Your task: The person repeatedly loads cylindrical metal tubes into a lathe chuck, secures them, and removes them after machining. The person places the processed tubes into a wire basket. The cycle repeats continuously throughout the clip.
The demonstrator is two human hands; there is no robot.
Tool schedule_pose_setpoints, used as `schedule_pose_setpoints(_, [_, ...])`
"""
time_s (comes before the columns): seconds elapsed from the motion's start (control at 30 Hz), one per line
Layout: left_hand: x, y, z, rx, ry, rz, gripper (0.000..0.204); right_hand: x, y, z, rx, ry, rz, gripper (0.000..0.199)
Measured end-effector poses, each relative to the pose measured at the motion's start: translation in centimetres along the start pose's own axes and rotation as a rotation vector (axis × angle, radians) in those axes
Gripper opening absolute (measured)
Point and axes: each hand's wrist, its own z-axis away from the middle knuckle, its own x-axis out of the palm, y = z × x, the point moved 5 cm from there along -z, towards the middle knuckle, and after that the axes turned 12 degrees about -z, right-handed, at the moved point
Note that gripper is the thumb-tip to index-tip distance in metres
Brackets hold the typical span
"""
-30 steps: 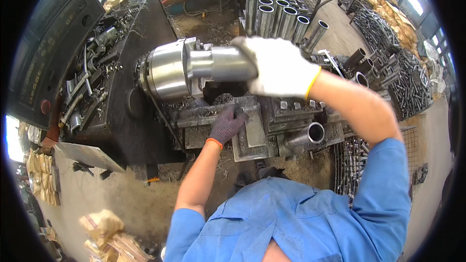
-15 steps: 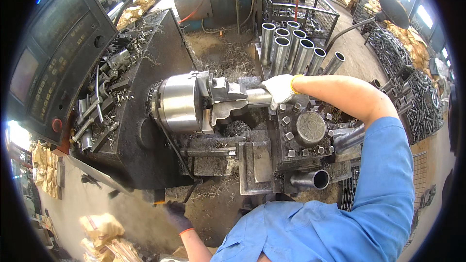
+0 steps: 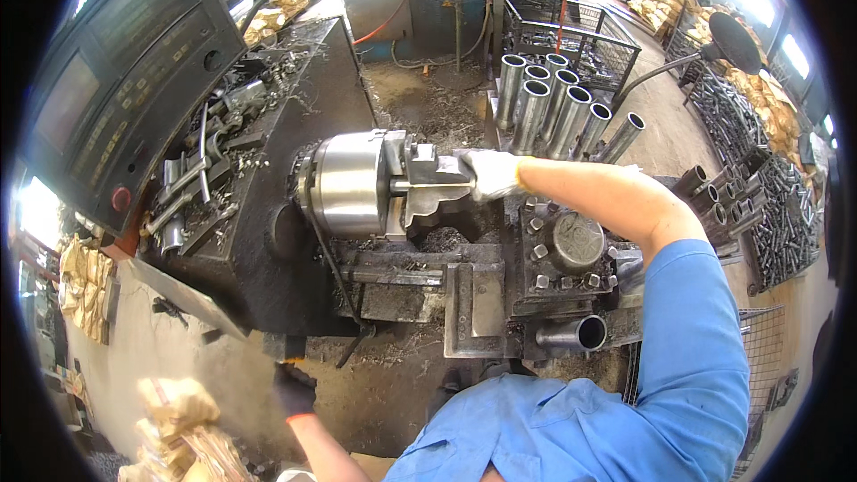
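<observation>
My right hand (image 3: 494,175), in a white glove with a yellow cuff, is at the open end of the lathe chuck jaws (image 3: 430,165). Its fingers are closed around the outer end of a metal tube, most of which the jaws and glove hide. A narrow bright strip of metal shows between the jaws. Left of them is the round steel chuck (image 3: 350,186). Low on the left, my left hand (image 3: 295,390) wears a dark glove with an orange cuff. It is just below a dark part with a yellow edge; its fingers are too dark to make out.
Several steel tubes (image 3: 533,112) stand upright beyond the jaws. The bolted tool post (image 3: 576,243) sits below my right forearm, with another tube (image 3: 571,334) lying nearer me. A control panel (image 3: 116,80) rises at left, beside scattered tools and metal shavings. More tubes lie at right.
My right hand has moved left toward the chuck, and the tube length seen between glove and jaws has gone from sight. My left hand has moved left and slightly down.
</observation>
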Motion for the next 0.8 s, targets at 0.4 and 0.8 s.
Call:
schedule_pose_setpoints(0.4, [14.6, 20.4, 18.6, 1.595, 0.636, -0.975, 0.053, -3.1, -18.7, 28.3, -0.308, 0.788, 0.222, 0.045])
schedule_pose_setpoints(0.8, [30.1, 45.9, 5.6, 0.862, 0.684, -1.751, 0.093, 12.6, -7.1, 47.9, 0.204, 1.196, -0.478, 0.031])
